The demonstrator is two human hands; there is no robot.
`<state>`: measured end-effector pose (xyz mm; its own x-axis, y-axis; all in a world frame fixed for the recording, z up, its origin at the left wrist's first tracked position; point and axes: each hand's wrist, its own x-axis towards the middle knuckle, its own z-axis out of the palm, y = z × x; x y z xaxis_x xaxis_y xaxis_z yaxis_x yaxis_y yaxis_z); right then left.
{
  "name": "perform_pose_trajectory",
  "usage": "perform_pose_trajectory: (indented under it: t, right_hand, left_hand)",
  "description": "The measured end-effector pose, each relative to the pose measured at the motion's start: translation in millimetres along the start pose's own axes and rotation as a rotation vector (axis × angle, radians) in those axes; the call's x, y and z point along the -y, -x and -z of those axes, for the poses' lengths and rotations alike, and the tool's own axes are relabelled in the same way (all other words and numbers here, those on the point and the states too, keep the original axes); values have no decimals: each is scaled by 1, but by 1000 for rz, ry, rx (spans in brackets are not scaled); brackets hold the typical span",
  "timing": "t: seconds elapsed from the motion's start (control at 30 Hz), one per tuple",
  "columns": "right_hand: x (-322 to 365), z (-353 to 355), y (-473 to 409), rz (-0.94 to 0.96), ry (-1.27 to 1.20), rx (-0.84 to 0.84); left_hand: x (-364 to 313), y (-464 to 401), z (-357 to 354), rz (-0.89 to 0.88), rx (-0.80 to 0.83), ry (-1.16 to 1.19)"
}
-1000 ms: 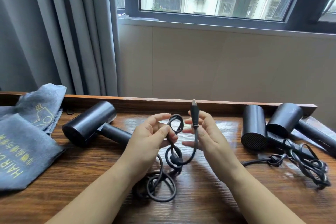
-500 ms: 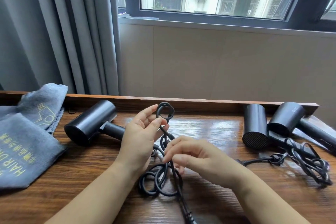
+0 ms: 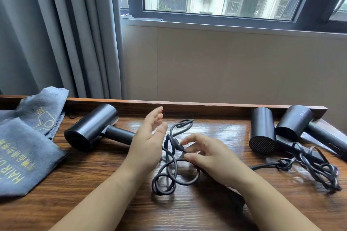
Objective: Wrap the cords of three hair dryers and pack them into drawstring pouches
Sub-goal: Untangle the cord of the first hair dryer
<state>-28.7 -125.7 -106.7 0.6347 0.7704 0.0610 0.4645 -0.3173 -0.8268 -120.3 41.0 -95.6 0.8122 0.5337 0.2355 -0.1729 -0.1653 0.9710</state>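
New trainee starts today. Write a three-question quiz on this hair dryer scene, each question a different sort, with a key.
1. True or false: the left hand grips the cord.
2. How many hair dryers lie on the table?
3. The grey pouches lie: A) far left, B) far right, C) under the hands.

Key: 1. False; it is open, while the right hand pinches the cord. 2. Three: one left, two right. 3. A.

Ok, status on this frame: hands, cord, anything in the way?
Left hand open beside the cord. Right hand pinching the cord, loose loops on the table. Nothing packed; pouches lie left. Nothing blocking.
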Motion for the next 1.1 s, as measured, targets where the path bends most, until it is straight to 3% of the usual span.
perform_pose_trajectory:
  t: [0.07, 0.2, 0.4, 0.5, 0.73, 0.97, 1.03, 1.1]
  right_hand:
    - [4, 0, 0, 32, -104, -12]
    - [15, 5, 3, 157, -348, -165]
    - [24, 24, 2, 151, -1041, -397]
    - [20, 31, -1, 67, -1179, -461]
    - [6, 23, -3, -36, -460, -570]
    - [3, 15, -4, -72, -151, -468]
    - [0, 12, -4, -5, 13, -559]
    - [1, 11, -2, 194, 143, -626]
  left_hand:
    - [5, -1, -2, 139, 78, 65]
    - [7, -1, -4, 207, 150, 173]
    - [8, 2, -2, 94, 258, -169]
    - [8, 3, -3, -6, 245, -251]
    - [10, 0, 0, 110, 252, -83]
    - [13, 0, -2, 29, 129, -123]
    - [12, 0, -2, -18, 92, -193]
    - [11, 2, -2, -65, 68, -273]
